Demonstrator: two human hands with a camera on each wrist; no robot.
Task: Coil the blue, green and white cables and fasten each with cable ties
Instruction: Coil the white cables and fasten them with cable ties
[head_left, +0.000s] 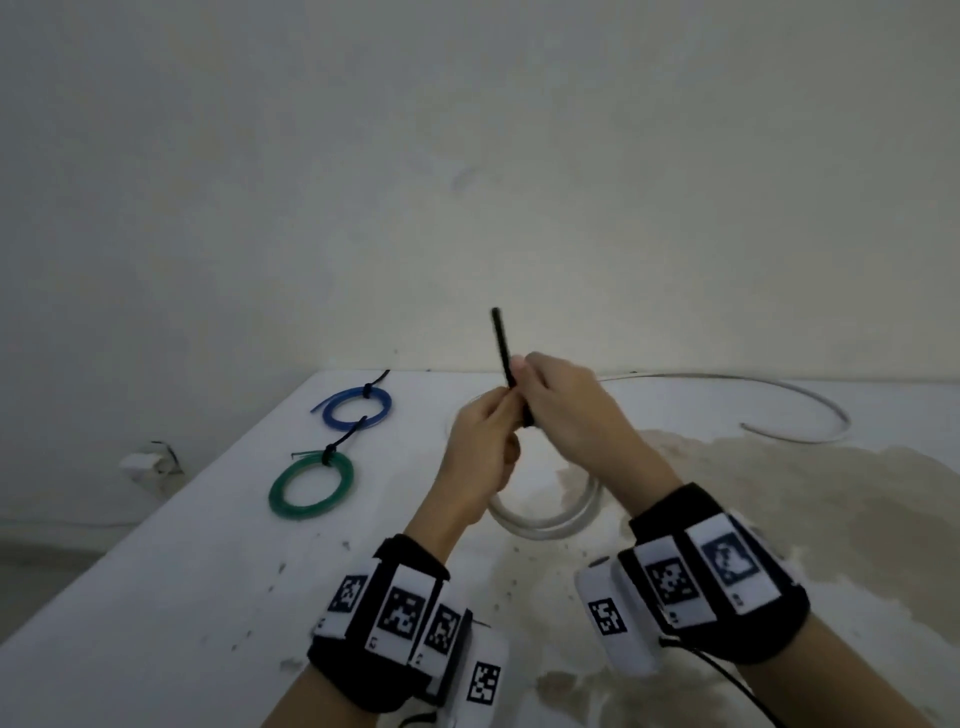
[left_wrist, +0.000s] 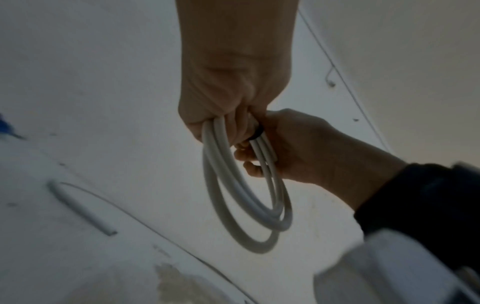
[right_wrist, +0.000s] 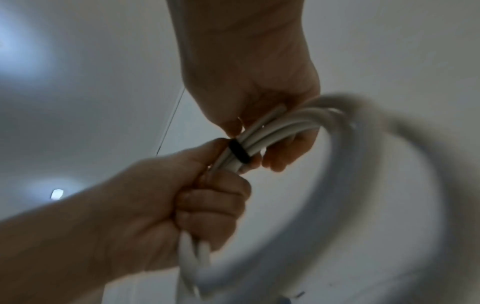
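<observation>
From the head camera, the left hand (head_left: 480, 457) and right hand (head_left: 563, 410) meet above the white table (head_left: 208, 571), both gripping the coiled white cable (head_left: 545, 519); a black cable tie (head_left: 503, 345) juts up between them. The tied blue coil (head_left: 357, 409) and green coil (head_left: 310, 486) lie well left. At the left wrist, curled fingers (left_wrist: 233, 127) clutch the loops. At the right wrist, the tie bands the strands, the right hand's fingers (right_wrist: 275, 160) curled around them.
</observation>
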